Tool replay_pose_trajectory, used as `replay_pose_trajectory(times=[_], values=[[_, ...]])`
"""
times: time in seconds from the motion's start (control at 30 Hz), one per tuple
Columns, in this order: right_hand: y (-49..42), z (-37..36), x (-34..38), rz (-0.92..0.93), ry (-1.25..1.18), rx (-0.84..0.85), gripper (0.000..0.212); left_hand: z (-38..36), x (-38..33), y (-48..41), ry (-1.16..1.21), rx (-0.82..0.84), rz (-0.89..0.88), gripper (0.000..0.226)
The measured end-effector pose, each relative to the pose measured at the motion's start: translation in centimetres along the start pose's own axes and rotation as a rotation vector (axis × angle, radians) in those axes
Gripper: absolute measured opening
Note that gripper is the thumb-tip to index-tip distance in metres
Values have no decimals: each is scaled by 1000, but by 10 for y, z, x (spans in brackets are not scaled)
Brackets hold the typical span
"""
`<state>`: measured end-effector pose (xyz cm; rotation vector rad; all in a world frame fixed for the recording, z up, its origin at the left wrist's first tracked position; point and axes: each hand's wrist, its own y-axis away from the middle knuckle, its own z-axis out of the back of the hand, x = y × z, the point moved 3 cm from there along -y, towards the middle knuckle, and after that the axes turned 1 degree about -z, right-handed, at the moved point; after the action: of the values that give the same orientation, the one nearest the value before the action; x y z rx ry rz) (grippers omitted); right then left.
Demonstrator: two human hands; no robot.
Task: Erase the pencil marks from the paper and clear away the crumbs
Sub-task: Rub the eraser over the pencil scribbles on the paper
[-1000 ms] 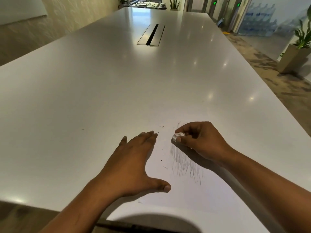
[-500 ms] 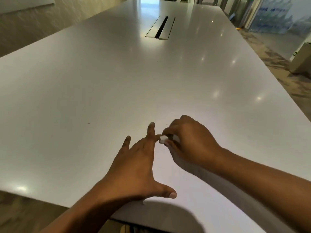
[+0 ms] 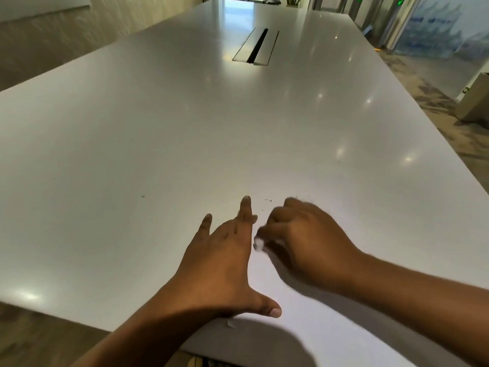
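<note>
Rubbing Out Pencil at the Table's Near Edge

Pressing flat with fingers spread apart, the left hand (image 3: pixel 225 260) is pinning a white sheet of paper (image 3: pixel 304 327) to the long white table (image 3: pixel 158 141), while the right hand (image 3: pixel 304 242), fingers curled together, is pinching a small white eraser (image 3: pixel 258 243) just right of the left hand's fingers. The right hand is showing as a blur, so its exact contact with the sheet cannot be told.

Risks are looking plain enough: the sheet is lying close to the table's near edge, and a hard stroke toward that edge could be buckling or tearing it if the left hand's hold is slipping. Any sweep of the palm could also be smearing graphite across the page or scattering crumbs (image 3: pixel 267 201), now lying as dark specks just beyond the knuckles.

The paper is looking nearly the same white as the tabletop, its borders hard to trace; pencil marks are hidden beneath the right hand and its shadow.
</note>
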<state>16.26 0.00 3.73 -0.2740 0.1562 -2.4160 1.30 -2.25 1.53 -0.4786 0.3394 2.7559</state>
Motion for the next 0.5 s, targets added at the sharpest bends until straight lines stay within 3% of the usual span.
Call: replay_pose_trajectory(times=[0.13, 0.3, 0.5], values=[[-18, 1, -23, -109, 43, -77, 12, 0, -1, -1, -73, 1, -1, 156], [27, 8, 5, 1, -51, 101, 22, 1, -4, -5, -221, 36, -58, 135], [8, 11, -36, -155, 2, 19, 15, 7, -12, -10, -378, 91, -108, 116]])
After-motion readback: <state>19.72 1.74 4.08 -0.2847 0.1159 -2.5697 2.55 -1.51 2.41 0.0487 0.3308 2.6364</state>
